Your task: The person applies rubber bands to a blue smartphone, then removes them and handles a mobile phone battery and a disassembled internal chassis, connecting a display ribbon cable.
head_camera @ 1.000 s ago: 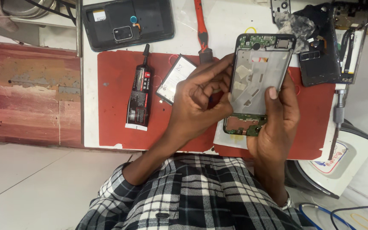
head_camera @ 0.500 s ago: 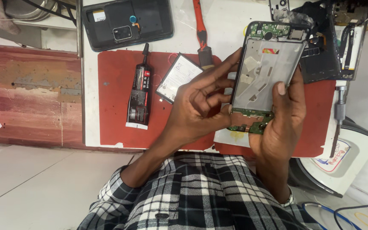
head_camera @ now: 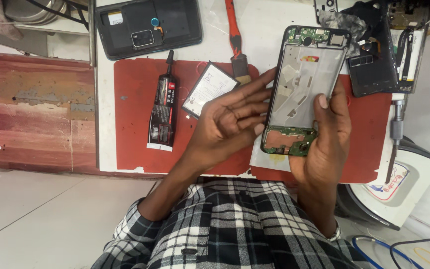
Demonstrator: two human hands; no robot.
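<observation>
A red mat (head_camera: 135, 124) covered the white bench (head_camera: 269, 35). Above it, the right hand (head_camera: 324, 144) gripped an opened phone (head_camera: 304, 89), thumb across its frame and fingers hidden behind. The left hand (head_camera: 230, 124) lay alongside, fingers spread apart, tips touching the phone's left edge. A black back cover (head_camera: 148, 25) lay farther off, then a battery (head_camera: 209, 88), a glue tube (head_camera: 162, 107) and a brush (head_camera: 236, 42).

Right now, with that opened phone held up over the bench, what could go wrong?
1. The phone frame is pinched mostly by the right hand; the left hand is open, only fingertips at its edge. A slip could drop it.
2. The bare circuit boards are near the fingers; touch may harm them.
3. The glue tube lies close by on the red mat; a smear is possible.
</observation>
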